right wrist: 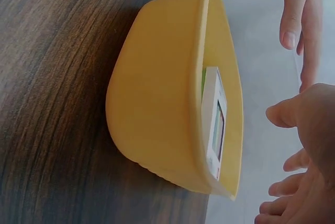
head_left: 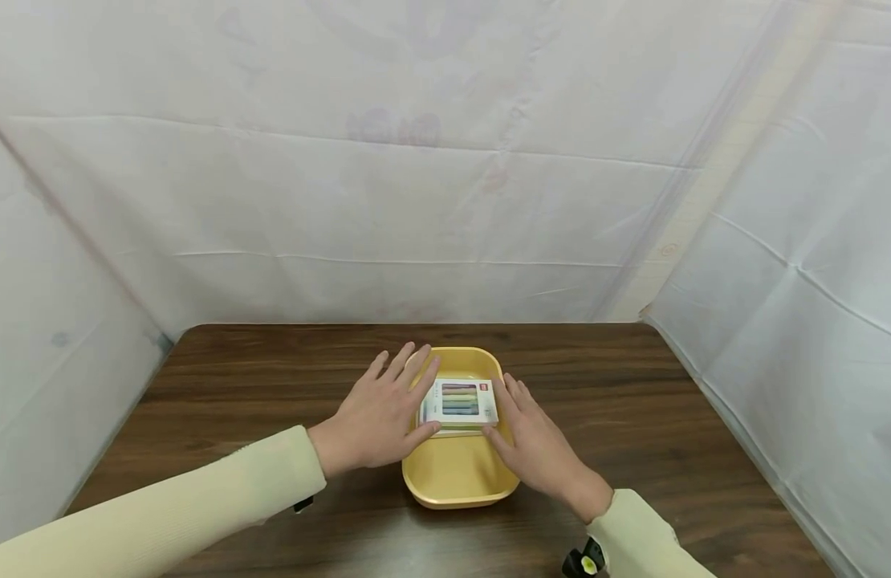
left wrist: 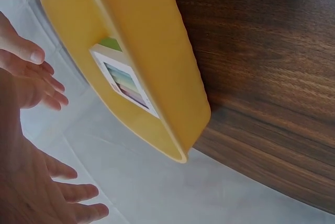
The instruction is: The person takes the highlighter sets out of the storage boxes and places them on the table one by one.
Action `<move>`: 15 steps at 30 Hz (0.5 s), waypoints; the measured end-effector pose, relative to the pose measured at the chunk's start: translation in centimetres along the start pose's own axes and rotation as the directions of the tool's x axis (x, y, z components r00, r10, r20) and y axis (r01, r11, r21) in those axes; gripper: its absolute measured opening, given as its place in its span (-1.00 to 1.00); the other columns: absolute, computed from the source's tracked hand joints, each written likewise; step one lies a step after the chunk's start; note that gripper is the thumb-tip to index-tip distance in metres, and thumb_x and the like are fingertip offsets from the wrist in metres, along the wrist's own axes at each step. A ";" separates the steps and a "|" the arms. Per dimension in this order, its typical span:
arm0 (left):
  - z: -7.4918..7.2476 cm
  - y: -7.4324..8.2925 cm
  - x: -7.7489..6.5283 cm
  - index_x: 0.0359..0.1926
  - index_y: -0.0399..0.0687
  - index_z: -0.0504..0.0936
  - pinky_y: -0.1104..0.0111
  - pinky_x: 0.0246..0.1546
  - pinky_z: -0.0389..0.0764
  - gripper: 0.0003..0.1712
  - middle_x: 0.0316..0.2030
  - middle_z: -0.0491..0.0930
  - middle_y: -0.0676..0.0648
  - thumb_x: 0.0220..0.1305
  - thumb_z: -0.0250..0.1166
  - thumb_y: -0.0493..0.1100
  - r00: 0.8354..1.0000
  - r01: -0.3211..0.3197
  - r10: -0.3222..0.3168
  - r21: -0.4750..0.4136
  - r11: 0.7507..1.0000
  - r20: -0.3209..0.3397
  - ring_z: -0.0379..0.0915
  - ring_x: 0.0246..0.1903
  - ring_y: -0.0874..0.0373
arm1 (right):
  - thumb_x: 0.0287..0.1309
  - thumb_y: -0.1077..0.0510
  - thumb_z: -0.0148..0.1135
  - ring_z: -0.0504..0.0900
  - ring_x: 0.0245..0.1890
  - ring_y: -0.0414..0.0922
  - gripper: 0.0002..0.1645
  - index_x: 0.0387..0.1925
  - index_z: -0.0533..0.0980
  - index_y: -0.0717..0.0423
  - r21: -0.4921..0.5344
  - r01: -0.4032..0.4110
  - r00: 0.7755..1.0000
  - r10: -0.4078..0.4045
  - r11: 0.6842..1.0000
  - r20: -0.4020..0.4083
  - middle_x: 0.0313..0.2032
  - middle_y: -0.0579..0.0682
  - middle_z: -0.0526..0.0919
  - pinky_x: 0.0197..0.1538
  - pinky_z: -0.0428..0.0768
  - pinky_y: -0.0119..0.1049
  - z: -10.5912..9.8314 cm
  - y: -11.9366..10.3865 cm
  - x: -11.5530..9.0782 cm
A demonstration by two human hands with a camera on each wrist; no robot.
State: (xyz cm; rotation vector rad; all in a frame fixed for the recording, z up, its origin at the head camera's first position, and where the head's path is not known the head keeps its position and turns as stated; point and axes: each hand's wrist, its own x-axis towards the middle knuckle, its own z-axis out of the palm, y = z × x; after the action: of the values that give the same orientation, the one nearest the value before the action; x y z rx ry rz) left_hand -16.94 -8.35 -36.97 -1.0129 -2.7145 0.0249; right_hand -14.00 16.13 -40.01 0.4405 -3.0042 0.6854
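Note:
A yellow rectangular basin (head_left: 460,478) stands on the wooden table. Inside it, toward the far half, lies a white box (head_left: 460,400) whose window shows several coloured sticks in a row. A green edge (left wrist: 111,43) shows beneath this box. My left hand (head_left: 376,413) hovers over the basin's left side with straight, spread fingers. On the other side, my right hand (head_left: 538,448) stretches over the right rim, its fingers extended. In both wrist views the hands are above the rim, apart from the box, and hold nothing.
The dark wood-grain tabletop (head_left: 272,385) surrounds the basin. White sheeting (head_left: 445,201) hangs behind the table's far edge and along both sides. A dark device with a yellow-green spot (head_left: 587,564) sits at the right wrist.

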 end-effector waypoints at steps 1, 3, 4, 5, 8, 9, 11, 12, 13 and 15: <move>0.1 0.0 0.0 0.47 -0.15 0.14 -0.11 0.34 0.20 -0.06 0.45 0.15 -0.20 0.29 0.06 0.34 1.000 -0.004 0.004 0.002 1.000 -0.006 0.05 0.44 -0.18 | 0.29 -0.07 0.17 0.04 0.48 0.18 -0.13 0.49 0.05 0.05 0.001 -0.003 1.000 0.003 1.000 -0.001 0.48 0.20 0.05 0.36 0.25 0.14 0.0 0.0 -0.1; 0.2 0.1 0.0 0.46 -0.15 0.16 -0.12 0.33 0.21 -0.07 0.43 0.17 -0.20 0.29 0.06 0.35 1.000 -0.011 0.011 0.006 1.000 -0.013 0.07 0.43 -0.18 | 0.28 -0.07 0.19 0.05 0.48 0.17 -0.12 0.50 0.05 0.03 -0.001 -0.012 1.000 0.012 1.000 -0.003 0.48 0.20 0.05 0.36 0.26 0.14 0.1 0.1 -0.2; 0.2 0.1 0.0 0.46 -0.15 0.16 -0.12 0.33 0.21 -0.07 0.43 0.18 -0.20 0.29 0.06 0.35 1.000 -0.013 0.013 0.005 1.000 -0.016 0.08 0.43 -0.19 | 0.27 -0.07 0.19 0.05 0.48 0.18 -0.12 0.49 0.06 0.03 -0.001 -0.012 1.000 0.012 1.000 -0.006 0.48 0.20 0.06 0.35 0.27 0.15 0.2 0.1 -0.2; 0.3 0.1 -0.1 0.45 -0.15 0.17 -0.12 0.33 0.22 -0.07 0.43 0.18 -0.20 0.29 0.06 0.35 1.000 -0.014 0.014 0.003 1.000 -0.017 0.08 0.43 -0.19 | 0.27 -0.06 0.20 0.06 0.48 0.18 -0.12 0.49 0.06 0.03 -0.002 -0.011 1.000 0.011 1.000 -0.010 0.48 0.20 0.07 0.34 0.27 0.16 0.3 0.2 -0.2; 0.4 0.1 -0.1 0.45 -0.16 0.17 -0.12 0.33 0.21 -0.07 0.42 0.18 -0.21 0.29 0.07 0.34 1.000 -0.019 0.019 -0.004 1.000 -0.012 0.10 0.42 -0.19 | 0.26 -0.05 0.21 0.08 0.47 0.20 -0.12 0.49 0.06 0.03 -0.008 -0.006 1.000 0.006 1.000 -0.021 0.47 0.21 0.09 0.33 0.29 0.17 0.5 0.3 -0.4; 0.4 0.2 -0.2 0.46 -0.16 0.16 -0.12 0.33 0.21 -0.07 0.43 0.18 -0.21 0.29 0.06 0.34 1.000 -0.021 0.021 -0.005 1.000 -0.007 0.10 0.42 -0.19 | 0.26 -0.04 0.21 0.09 0.47 0.21 -0.12 0.49 0.06 0.03 -0.009 -0.003 1.000 0.003 1.000 -0.024 0.47 0.21 0.09 0.33 0.29 0.17 0.5 0.3 -0.4; 0.5 0.2 -0.2 0.46 -0.16 0.15 -0.12 0.33 0.21 -0.07 0.43 0.18 -0.21 0.29 0.06 0.34 1.000 -0.023 0.023 -0.008 1.000 0.002 0.10 0.42 -0.19 | 0.26 -0.04 0.21 0.09 0.46 0.20 -0.12 0.49 0.06 0.03 -0.013 -0.004 1.000 0.003 1.000 -0.023 0.47 0.20 0.09 0.33 0.29 0.17 0.6 0.3 -0.5; 0.5 0.2 -0.2 0.46 -0.17 0.15 -0.12 0.32 0.21 -0.07 0.43 0.18 -0.22 0.30 0.06 0.34 1.000 -0.025 0.025 -0.006 1.000 0.004 0.11 0.42 -0.19 | 0.26 -0.04 0.22 0.10 0.46 0.21 -0.12 0.49 0.06 0.05 -0.013 0.000 1.000 0.000 1.000 -0.025 0.47 0.21 0.10 0.32 0.30 0.17 0.7 0.4 -0.5; 0.5 0.2 -0.3 0.45 -0.18 0.16 -0.12 0.32 0.21 -0.07 0.43 0.18 -0.23 0.29 0.06 0.34 1.000 -0.025 0.025 -0.008 1.000 0.005 0.11 0.42 -0.19 | 0.26 -0.05 0.21 0.09 0.46 0.20 -0.12 0.49 0.06 0.05 -0.011 -0.004 1.000 0.004 1.000 -0.021 0.47 0.20 0.09 0.33 0.29 0.17 0.7 0.4 -0.6; 0.6 0.3 -0.3 0.45 -0.18 0.16 -0.12 0.32 0.21 -0.07 0.43 0.18 -0.24 0.29 0.07 0.34 1.000 -0.024 0.024 -0.009 1.000 0.009 0.11 0.41 -0.19 | 0.27 -0.05 0.20 0.08 0.47 0.19 -0.12 0.49 0.06 0.05 -0.006 -0.014 1.000 0.014 1.000 -0.009 0.48 0.19 0.08 0.33 0.28 0.17 0.8 0.4 -0.6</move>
State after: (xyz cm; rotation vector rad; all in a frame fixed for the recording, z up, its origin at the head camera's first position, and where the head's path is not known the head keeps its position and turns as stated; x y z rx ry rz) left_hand -16.70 -8.28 -37.66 -1.0507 -2.7125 0.0216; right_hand -13.50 16.33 -40.96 0.4147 -3.0028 0.6765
